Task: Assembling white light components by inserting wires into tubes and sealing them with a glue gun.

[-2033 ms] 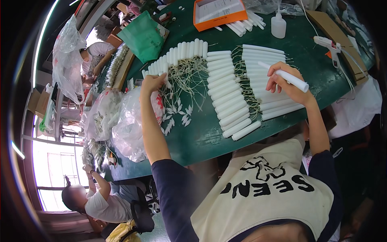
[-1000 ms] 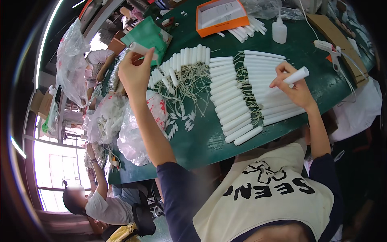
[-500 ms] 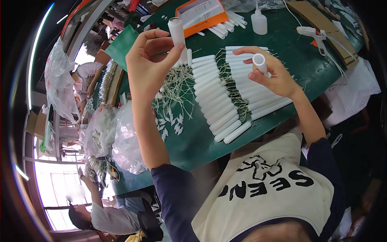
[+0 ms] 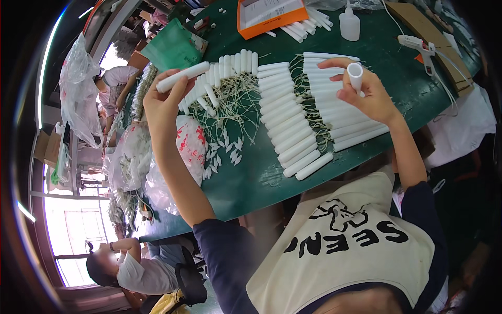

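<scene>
My left hand (image 4: pixel 166 104) is raised over the table's left side, its fingers closed around a white cylinder (image 4: pixel 183 77) that lies almost level. Over on the right, my right hand (image 4: pixel 372 98) grips a hollow white tube (image 4: pixel 355 76), its open end facing up. Beneath that hand is a row of long white tubes (image 4: pixel 361 125). A second row of white tubes (image 4: pixel 290 120) lies to its left, with thin pale wires (image 4: pixel 318 123) between the rows. Shorter white cylinders (image 4: pixel 240 64) with tangled wires (image 4: pixel 235 97) form an arc beside my left hand.
Small white pointed pieces (image 4: pixel 222 152) are scattered on the green table (image 4: pixel 251 183). At the back are an orange box (image 4: pixel 272 23), a squeeze bottle (image 4: pixel 349 25) and a green bag (image 4: pixel 175 47). A glue gun (image 4: pixel 421 49) lies right. Another person (image 4: pixel 146 272) sits at left.
My left hand has moved left and tipped its cylinder from upright to nearly level, uncovering the arc of short cylinders. My right hand keeps its tube in much the same pose.
</scene>
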